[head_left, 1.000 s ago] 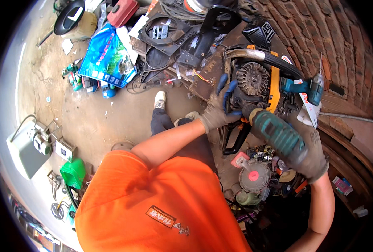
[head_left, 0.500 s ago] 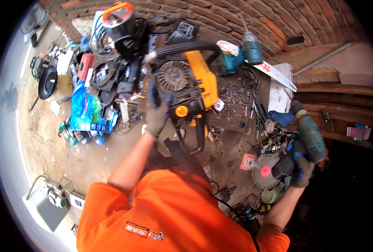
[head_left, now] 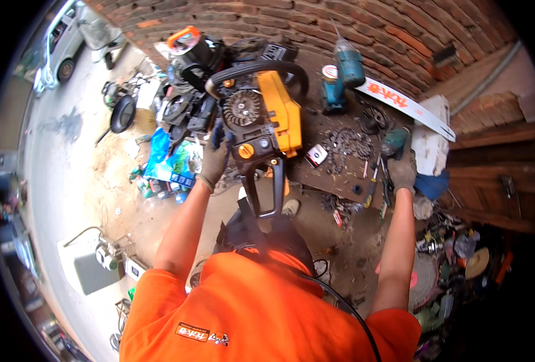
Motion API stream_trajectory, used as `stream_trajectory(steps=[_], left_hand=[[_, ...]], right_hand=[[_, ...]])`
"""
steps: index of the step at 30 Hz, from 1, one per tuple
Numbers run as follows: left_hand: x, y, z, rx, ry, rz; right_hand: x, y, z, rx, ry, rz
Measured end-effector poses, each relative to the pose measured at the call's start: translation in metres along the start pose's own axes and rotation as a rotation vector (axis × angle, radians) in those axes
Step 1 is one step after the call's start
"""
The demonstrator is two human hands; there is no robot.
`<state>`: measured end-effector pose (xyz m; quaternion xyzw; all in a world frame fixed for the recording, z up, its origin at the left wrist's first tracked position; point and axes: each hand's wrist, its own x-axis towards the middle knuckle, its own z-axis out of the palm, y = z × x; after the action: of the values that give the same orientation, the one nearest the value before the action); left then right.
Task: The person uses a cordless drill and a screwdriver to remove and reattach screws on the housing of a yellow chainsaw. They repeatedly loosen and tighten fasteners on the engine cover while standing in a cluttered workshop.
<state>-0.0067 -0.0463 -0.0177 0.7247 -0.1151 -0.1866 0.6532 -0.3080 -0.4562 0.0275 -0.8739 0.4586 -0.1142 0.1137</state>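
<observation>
A yellow and black chainsaw body (head_left: 288, 123) stands on the bench in front of me, its finned flywheel (head_left: 242, 108) exposed. Its black rear handle points toward me. My gloved left hand (head_left: 215, 158) grips the saw's left side, the fingertips partly hidden against it. At the bench's right side, my gloved right hand (head_left: 404, 169) is closed on a green cordless drill (head_left: 394, 142); the hand covers much of this tool. A second teal drill (head_left: 347, 69) stands upright farther back, its long bit pointing up.
Behind the second drill lies a white guide bar (head_left: 403, 104), near a white block (head_left: 433, 136). A loose chain (head_left: 346, 145) and a screwdriver (head_left: 372, 181) rest on the bench. Parts crowd its left side by a blue bag (head_left: 165, 160). A brick wall (head_left: 267, 30) rises behind.
My right hand has carried the green drill from the lower right up and inward to the bench's right side. My left hand stays on the chainsaw. The view has shifted.
</observation>
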Motion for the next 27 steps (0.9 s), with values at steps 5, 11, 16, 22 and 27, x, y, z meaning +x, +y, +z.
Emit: stream_trajectory(steps=[5, 11, 16, 22, 27], left_hand=[[-0.056, -0.025, -0.056, -0.293, 0.050, -0.166], [-0.123, -0.045, -0.096, -0.137, 0.179, -0.462], [-0.154, -0.069, -0.100, -0.287, 0.167, -0.583], [-0.160, -0.070, -0.095, -0.219, 0.115, -0.644], [-0.167, -0.076, -0.101, -0.131, 0.102, -0.663]], right_hand=[[0.028, 0.007, 0.032, -0.194, -0.070, 0.121], [0.034, 0.021, 0.042, -0.233, -0.124, 0.118], [0.035, 0.022, 0.032, -0.139, -0.117, 0.037], [0.029, 0.036, 0.029, -0.045, -0.111, 0.045], [0.017, 0.032, 0.015, -0.011, -0.148, 0.060]])
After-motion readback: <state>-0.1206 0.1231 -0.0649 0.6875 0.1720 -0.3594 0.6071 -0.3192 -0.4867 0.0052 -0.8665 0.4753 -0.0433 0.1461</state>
